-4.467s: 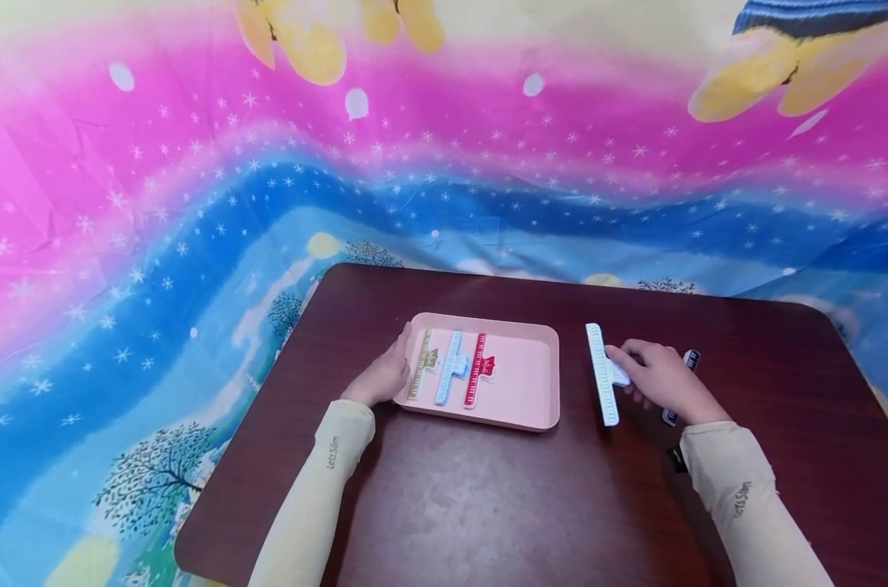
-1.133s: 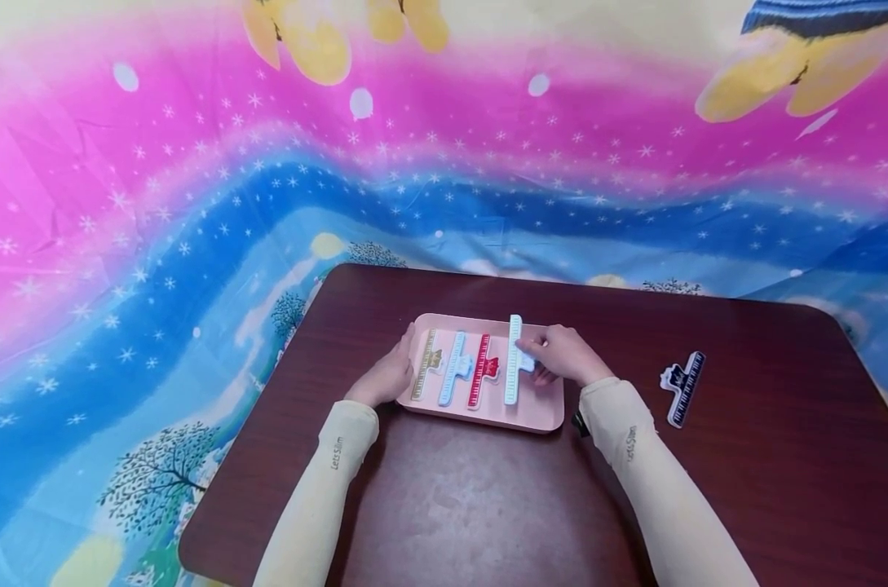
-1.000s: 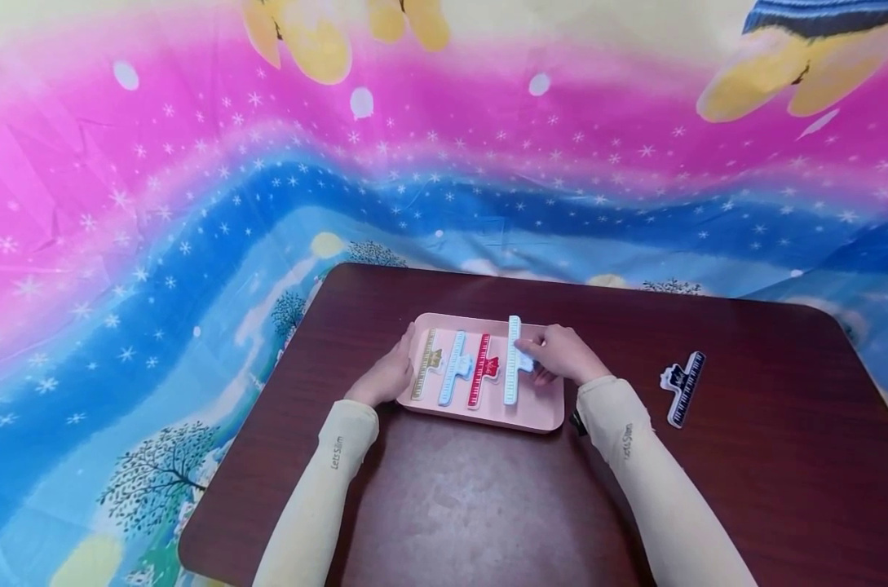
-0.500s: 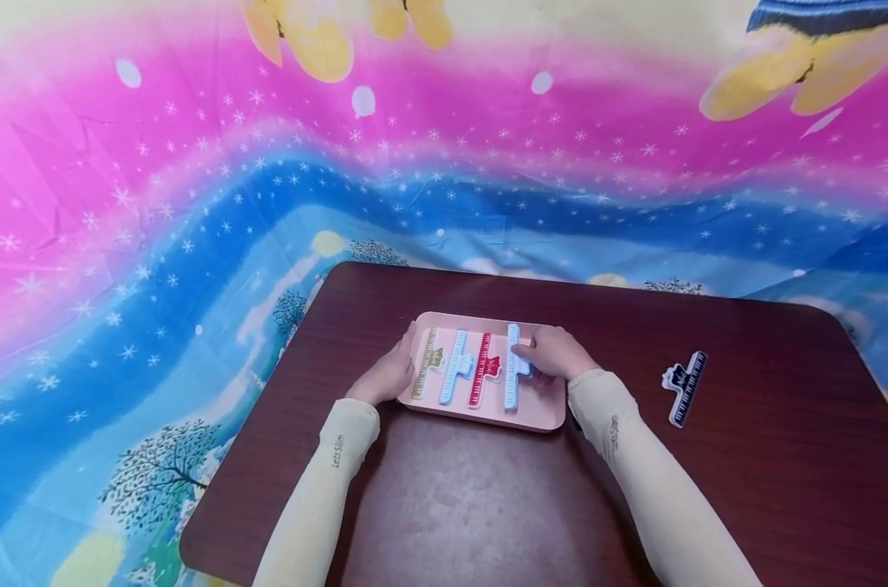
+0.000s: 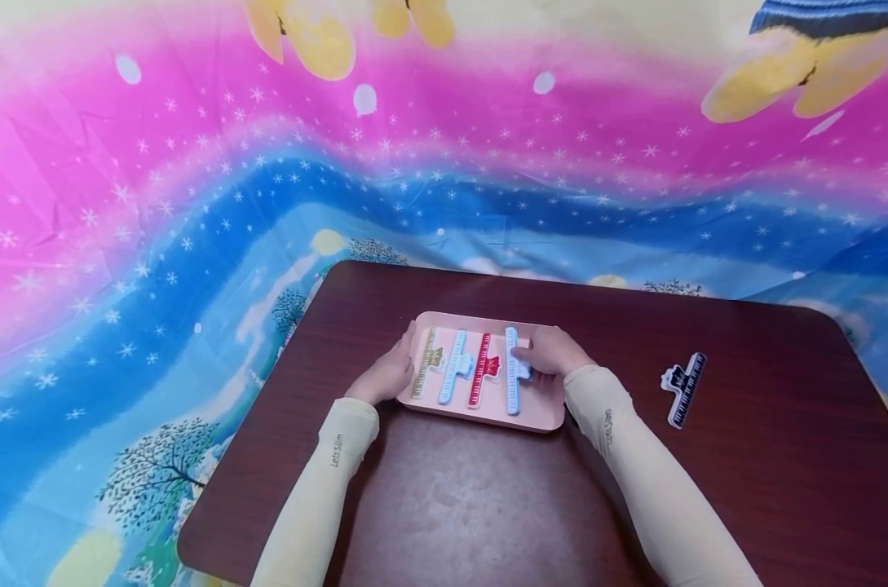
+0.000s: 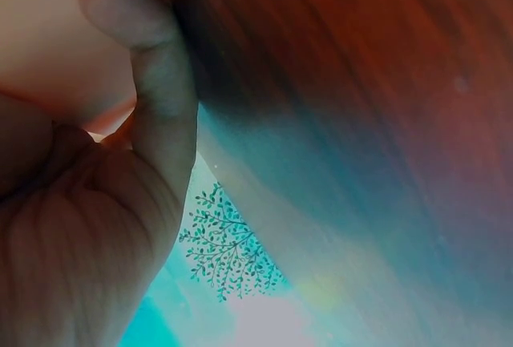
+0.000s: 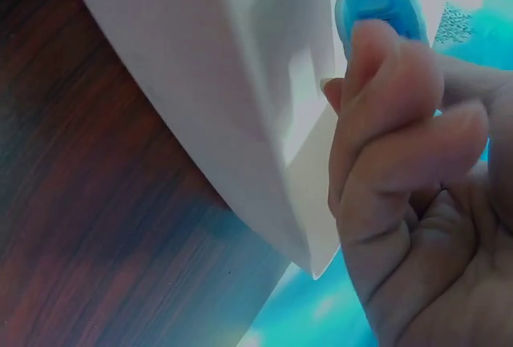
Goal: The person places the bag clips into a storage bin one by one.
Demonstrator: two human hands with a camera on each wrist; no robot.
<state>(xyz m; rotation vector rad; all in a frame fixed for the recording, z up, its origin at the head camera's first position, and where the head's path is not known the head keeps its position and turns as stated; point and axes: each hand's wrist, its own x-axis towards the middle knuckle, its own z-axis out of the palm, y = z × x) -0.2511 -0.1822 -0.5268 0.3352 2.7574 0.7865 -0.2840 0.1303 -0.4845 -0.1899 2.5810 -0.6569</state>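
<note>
A pink tray (image 5: 542, 416) lies on the table with several keyboard-patterned clips in a row. From the left come a gold clip (image 5: 423, 377), a light blue clip (image 5: 451, 385) and a red clip (image 5: 477, 385). At the right end of the row, my right hand (image 5: 558, 350) pinches a pale blue clip (image 5: 513, 395) by its handle, low over the tray floor. The right wrist view shows that handle (image 7: 375, 6) at curled fingers, beside the tray wall. My left hand (image 5: 385, 373) rests along the tray's left side with its fingers extended.
A black clip (image 5: 684, 391) lies slanted on the dark wood table (image 5: 766, 456), right of the tray. Behind the table hangs a colourful printed cloth (image 5: 444, 187). The table's rounded far edge runs a little behind the tray.
My right hand has carried the pale blue clip leftward from over the table into the tray and lowered it beside the red clip. The left hand has stayed at the tray.
</note>
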